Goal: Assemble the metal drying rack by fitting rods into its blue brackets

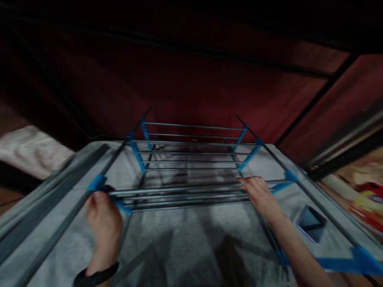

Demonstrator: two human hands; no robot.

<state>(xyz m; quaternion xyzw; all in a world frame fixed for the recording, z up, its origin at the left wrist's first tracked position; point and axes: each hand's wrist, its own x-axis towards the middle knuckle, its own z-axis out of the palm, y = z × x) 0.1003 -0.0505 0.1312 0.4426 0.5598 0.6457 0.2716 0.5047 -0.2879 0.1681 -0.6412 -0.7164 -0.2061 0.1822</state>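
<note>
A shoe rack of grey metal tubes (185,187) joined by blue plastic connectors lies on its back, its tiers running away from me. My left hand (103,219), with a black band on the wrist, is closed around the blue connector (97,182) where the left upright meets the nearest tier. Part of its fingers is hidden behind the joint. My right hand (259,195) is curled over the upper tube of that same tier, towards its right end. The blue connector (289,176) on the right upright sits beyond that hand. Another blue connector (359,259) shows at lower right.
A phone (311,224) lies on the pale sheet (185,235) to the right of the rack. Loose grey tubes (60,191) lie along the left side. Dark red fabric (194,87) on a black frame closes off the back. A red and yellow packet (369,203) is at far right.
</note>
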